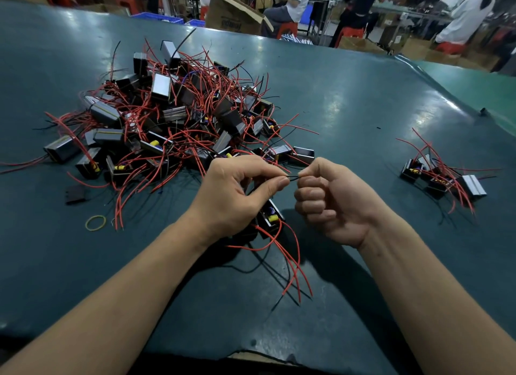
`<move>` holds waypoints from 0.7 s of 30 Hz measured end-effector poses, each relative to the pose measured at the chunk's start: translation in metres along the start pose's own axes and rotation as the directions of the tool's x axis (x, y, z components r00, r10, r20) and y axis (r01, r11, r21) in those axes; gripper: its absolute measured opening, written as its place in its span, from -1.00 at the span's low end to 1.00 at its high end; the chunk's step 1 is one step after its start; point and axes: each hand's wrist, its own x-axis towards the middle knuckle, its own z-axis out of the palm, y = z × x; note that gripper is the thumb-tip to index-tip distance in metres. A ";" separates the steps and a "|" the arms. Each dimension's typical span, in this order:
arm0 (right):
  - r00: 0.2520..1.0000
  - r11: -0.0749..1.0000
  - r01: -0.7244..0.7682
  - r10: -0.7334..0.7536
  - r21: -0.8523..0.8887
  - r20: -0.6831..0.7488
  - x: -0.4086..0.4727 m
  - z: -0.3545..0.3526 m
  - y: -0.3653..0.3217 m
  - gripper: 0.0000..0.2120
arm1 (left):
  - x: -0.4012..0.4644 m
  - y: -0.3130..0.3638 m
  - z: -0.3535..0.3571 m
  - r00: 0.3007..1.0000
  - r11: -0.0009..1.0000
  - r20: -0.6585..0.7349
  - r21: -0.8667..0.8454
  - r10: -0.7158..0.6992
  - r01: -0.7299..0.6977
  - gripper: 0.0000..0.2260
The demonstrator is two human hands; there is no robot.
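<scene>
Black, thin: the wire (293, 178) spans the short gap between both hands, over the near middle of the green table (349, 100). Left hand (237, 195) pinches it between thumb and forefinger, other fingers curled under. Right hand (332, 204) is fisted, thumb tip clamping the wire against the forefinger. Just below the left hand sits a black module (269, 216) with a yellow part, half hidden by the palm; can't tell if it's held. Red leads (293, 263) trail from it toward the near edge. Big module pile (173, 117) is at far left, small batch (441, 176) well apart on the right, yellow rubber band (95, 223) near the pile.
</scene>
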 end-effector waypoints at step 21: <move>0.378 -0.278 0.510 -0.777 -0.814 0.503 0.002 -0.024 0.002 -0.85 | 0.000 -0.004 -0.001 0.985 0.978 -0.035 -0.129 -0.167 0.161 -0.97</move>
